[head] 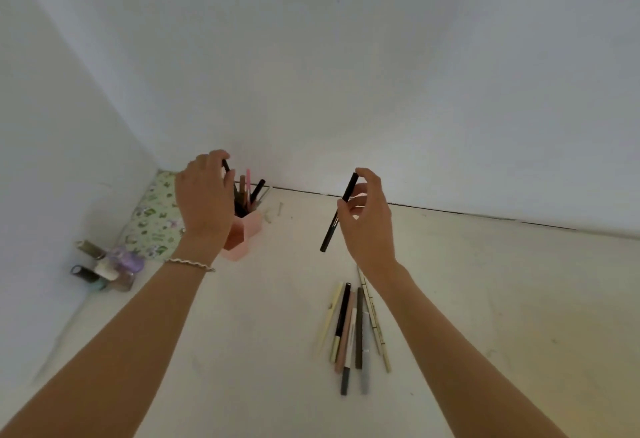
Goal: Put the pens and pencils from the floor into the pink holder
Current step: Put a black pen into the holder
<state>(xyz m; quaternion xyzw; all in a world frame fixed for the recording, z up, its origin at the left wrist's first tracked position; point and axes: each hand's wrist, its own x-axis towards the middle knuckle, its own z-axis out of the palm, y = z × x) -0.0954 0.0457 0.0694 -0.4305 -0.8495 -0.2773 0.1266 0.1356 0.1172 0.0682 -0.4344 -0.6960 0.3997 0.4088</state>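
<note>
The pink holder [246,229] stands on the pale floor near the wall corner, with several pens sticking up from it. My left hand [204,196] hovers over the holder, its fingers closed on a black pen [226,165] whose top end shows above the fingers. My right hand [369,215] is raised to the right of the holder and pinches a long black pen [337,215], tilted, with its lower end hanging free. A bundle of several pens and pencils [353,328] lies on the floor below my right wrist.
A green patterned pouch [154,217] lies against the left wall behind the holder. Several small bottles [107,266] cluster on the floor to its front left. White walls close the corner at left and behind.
</note>
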